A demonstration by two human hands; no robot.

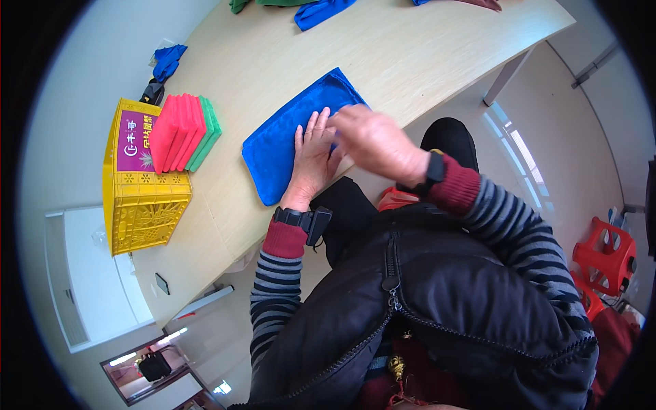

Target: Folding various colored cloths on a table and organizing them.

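Observation:
A folded blue cloth lies on the table near its front edge. My left hand rests flat on the cloth, fingers stretched out and spread a little. Over the cloth's right part is my right hand, blurred by motion. Its fingertips are close to the left hand's fingers, and whether they hold anything is not visible. The right hand covers part of the cloth's near right edge.
On the left of the table stands a yellow crate, with folded pink cloths and green cloths beside it. A phone-like dark object lies near the table's end. More blue cloth lies at the far edge. Red stools stand at right.

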